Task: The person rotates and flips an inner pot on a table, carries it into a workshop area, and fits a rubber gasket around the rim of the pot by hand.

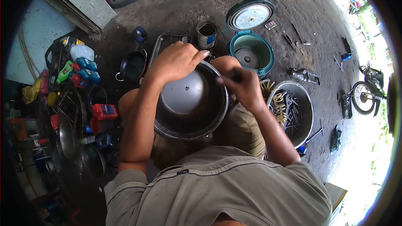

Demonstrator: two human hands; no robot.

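A round metal pot [184, 94] with a dark, worn inside wall and a greyish bottom rests tilted on my lap between my knees. My left hand [178, 60] lies over its far rim, fingers curled down and thumb stretched to the right; part of its grip is hidden. At the right side of the rim, my right hand [244, 88] is closed, with its thumb over the edge and its fingers darkened and slightly blurred. Just beyond it stands a green rice cooker [269, 56], its lid [251, 14] raised.
Right of me a metal basin [309, 119] holds tools and a coiled yellow hose [279, 106]. A can [206, 35], a tray [156, 47] and a black pan [133, 66] stand ahead. Bottles [88, 69] crowd the left. A motorcycle [368, 88] is far right.
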